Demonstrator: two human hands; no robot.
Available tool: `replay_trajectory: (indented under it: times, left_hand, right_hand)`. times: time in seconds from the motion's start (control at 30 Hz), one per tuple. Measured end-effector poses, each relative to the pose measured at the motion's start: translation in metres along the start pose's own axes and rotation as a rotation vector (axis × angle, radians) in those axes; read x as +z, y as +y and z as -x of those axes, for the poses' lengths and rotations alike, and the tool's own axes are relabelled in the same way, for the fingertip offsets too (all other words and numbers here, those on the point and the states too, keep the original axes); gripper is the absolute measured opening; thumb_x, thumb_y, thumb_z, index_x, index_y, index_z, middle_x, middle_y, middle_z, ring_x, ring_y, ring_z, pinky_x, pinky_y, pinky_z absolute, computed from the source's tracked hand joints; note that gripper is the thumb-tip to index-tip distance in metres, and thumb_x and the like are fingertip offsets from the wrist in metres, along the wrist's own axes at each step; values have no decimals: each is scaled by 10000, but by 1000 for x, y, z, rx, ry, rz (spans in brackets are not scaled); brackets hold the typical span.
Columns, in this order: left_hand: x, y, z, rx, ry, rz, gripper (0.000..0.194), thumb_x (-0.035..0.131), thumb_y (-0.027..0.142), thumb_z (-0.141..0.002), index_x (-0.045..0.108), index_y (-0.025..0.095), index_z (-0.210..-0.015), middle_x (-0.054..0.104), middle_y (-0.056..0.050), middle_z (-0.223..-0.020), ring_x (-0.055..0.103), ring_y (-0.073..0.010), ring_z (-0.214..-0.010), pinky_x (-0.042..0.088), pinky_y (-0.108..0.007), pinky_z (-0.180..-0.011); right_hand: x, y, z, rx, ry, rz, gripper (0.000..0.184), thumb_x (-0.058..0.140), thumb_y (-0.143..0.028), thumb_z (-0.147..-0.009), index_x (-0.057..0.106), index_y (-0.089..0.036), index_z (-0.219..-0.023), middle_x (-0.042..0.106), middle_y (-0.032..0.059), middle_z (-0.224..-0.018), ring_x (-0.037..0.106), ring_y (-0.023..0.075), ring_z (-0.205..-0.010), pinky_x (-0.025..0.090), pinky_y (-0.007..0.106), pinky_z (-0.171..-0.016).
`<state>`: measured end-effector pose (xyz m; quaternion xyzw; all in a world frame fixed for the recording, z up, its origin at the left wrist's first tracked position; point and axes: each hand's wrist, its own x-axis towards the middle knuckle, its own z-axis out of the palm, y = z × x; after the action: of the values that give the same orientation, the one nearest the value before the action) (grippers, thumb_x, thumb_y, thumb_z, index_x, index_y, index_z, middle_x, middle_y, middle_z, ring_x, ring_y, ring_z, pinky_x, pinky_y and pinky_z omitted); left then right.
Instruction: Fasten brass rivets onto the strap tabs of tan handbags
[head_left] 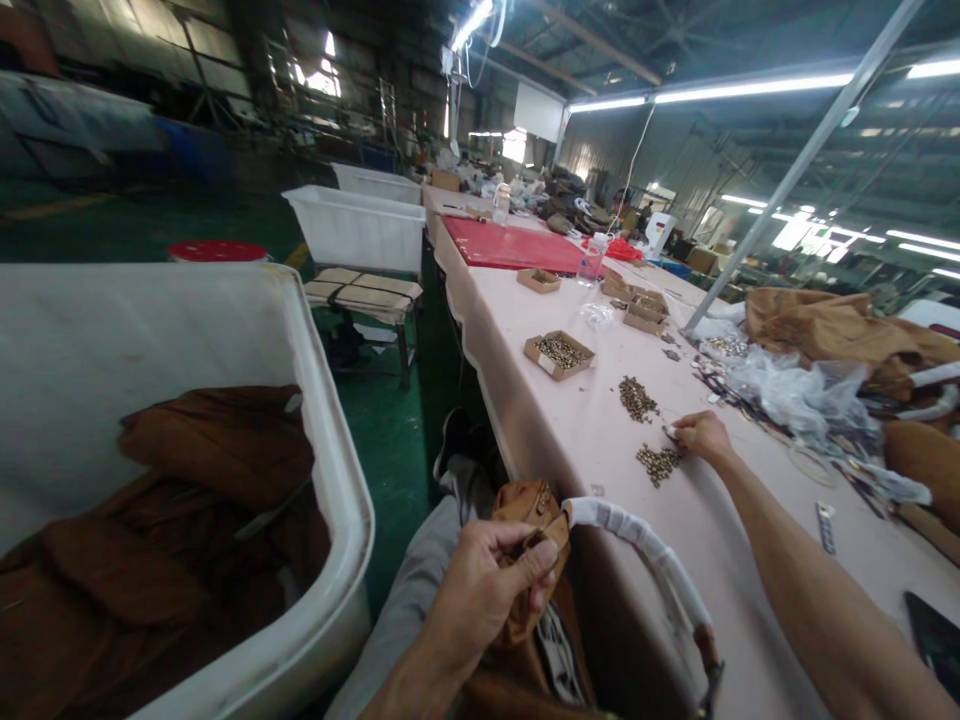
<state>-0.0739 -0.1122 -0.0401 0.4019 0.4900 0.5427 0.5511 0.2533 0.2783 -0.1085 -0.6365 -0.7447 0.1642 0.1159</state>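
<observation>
Brown bag (pixel 529 497) held by table (pixel 551 425) edge; step = small-hardware pickup, prob.
Bag on/near lap: soft, creased, white-wrapped handle (pixel 649 548) arching R. L hand (pixel 487 575) pinches bag's upper part, thumb to fingers. R hand (pixel 703 437) pinched at small item, ID unclear, beside brassy pieces (pixel 660 465). Next move calls for fine fingertip grip + steady bag, IMO.

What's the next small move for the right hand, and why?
Probably pinch one small piece, if it isn't holding one already, and lift it toward the brown bag. The right hand has its fingertips beside the nearer pile of metal pieces, while the left hand pinches the bag. The right fingertips' contents are too small to tell.
</observation>
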Motion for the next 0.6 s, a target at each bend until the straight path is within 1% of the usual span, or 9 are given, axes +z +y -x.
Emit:
replay_trajectory:
  times: [0.1, 0.17, 0.33, 0.43, 0.6]
  left_hand:
    - [1, 1, 1, -6, -1, -7, 470, 741, 522, -860, 666, 91, -685, 578, -51, -556, 485, -102, -492, 330, -213, -504]
    - [2, 3, 1, -11, 8, -10, 466, 748, 520, -851, 661, 96, -676, 575, -48, -550, 480, -100, -488, 323, -211, -497]
    - [6, 5, 1, -21, 9, -11, 459, 763, 523, -833, 652, 107, -672, 557, -30, -534, 460, -93, -470, 312, -210, -485]
    - [6, 3, 1, -17, 23, -41, 464, 748, 519, -851, 637, 110, -664, 555, -29, -527, 464, -93, -470, 307, -213, -492]
    - [6, -1, -1, -22, 34, -52, 450, 745, 515, -855, 656, 111, -678, 564, -30, -531, 467, -96, -476, 304, -216, -496]
  right_hand:
    - [-2, 3, 2, -39, -19, -24, 286, 671, -399, -993, 708, -120, -1040, 716, 33, -937, 682, 156, -757, 586, 291, -686]
    - [-2, 3, 2, -56, -24, -26, 294, 679, -401, -987, 706, -114, -1043, 714, 34, -955, 684, 163, -770, 586, 293, -684]
    - [0, -5, 1, -55, -6, 9, 276, 686, -381, -982, 700, -126, -1086, 705, 50, -1065, 692, 199, -885, 600, 328, -754]
    - [0, -8, 2, -61, 15, 28, 284, 684, -387, -983, 700, -130, -1103, 704, 56, -1098, 693, 207, -910, 600, 334, -769]
    - [4, -13, 2, -91, 47, 69, 298, 684, -410, -979, 711, -124, -1059, 714, 42, -1022, 694, 199, -862, 592, 333, -759]
